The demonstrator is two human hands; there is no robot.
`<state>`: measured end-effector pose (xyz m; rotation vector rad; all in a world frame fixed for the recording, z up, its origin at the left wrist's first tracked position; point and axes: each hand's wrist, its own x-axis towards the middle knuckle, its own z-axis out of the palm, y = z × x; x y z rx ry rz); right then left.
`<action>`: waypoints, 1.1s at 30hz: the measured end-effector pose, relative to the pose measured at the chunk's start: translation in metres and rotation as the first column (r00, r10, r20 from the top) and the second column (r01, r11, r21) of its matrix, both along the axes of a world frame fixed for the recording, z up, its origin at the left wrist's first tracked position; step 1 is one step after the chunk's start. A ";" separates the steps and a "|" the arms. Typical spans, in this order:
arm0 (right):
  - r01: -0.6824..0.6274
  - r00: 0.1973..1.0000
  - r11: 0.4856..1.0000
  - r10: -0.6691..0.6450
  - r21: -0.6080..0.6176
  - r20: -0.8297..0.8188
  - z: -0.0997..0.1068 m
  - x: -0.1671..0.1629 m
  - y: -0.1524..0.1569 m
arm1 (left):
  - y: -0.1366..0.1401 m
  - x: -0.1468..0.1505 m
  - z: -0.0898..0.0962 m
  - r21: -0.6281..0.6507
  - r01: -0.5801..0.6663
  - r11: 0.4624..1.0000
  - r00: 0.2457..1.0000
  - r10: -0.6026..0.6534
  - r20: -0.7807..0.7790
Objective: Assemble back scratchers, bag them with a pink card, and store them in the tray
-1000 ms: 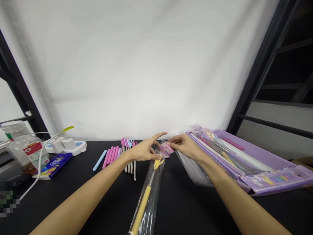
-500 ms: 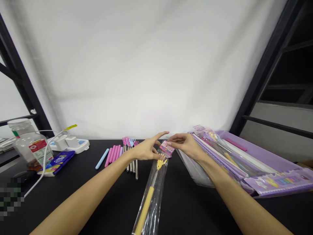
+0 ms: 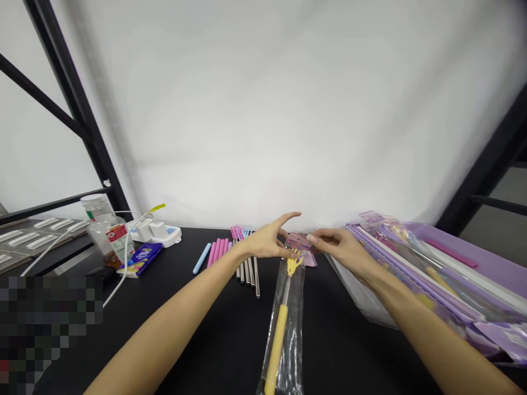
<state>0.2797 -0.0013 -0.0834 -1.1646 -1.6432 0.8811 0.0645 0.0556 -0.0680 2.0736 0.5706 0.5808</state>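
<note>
A yellow back scratcher [image 3: 278, 340] with a hand-shaped head and metal rod lies inside a clear plastic bag [image 3: 293, 351] on the black table. My left hand [image 3: 269, 238] pinches the top of the bag by the scratcher's head, its index finger stretched out. A pink printed card [image 3: 298, 240] is at the bag's top end, and my right hand [image 3: 340, 248] pinches its right edge. Another pink printed piece [image 3: 309, 259] shows just below; I cannot tell if they are joined. Beyond my left hand lie several back scratchers with metal rods [image 3: 248, 271], partly hidden by it.
Pink handles [image 3: 217, 251] and a blue handle [image 3: 201, 258] lie left of the rods. A purple box [image 3: 447, 241] of bagged scratchers stands at right. At left are a power strip [image 3: 171, 236], a clear jar [image 3: 101, 236], a blue packet [image 3: 144, 258] and a white cable [image 3: 123, 269].
The view has turned left, so everything sits further right in the picture. The pink card now looks lifted, with a second pink piece visible beneath it. Both hands keep their pinch.
</note>
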 end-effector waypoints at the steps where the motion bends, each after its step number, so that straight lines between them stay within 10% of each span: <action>1: 0.010 1.000 1.000 -0.010 -0.008 -0.017 -0.001 -0.002 0.000 | 0.001 -0.003 0.001 -0.008 -0.011 1.000 1.000 0.011 -0.003; 24: 0.374 0.927 0.920 -0.370 0.114 -0.058 -0.003 -0.037 0.019 | 0.029 -0.019 -0.003 -0.435 0.018 0.900 0.998 0.008 0.057; 33: -0.093 0.992 0.915 0.051 -0.393 -0.116 -0.006 -0.054 -0.014 | 0.031 -0.030 0.002 -0.397 -0.169 0.902 0.932 0.278 0.234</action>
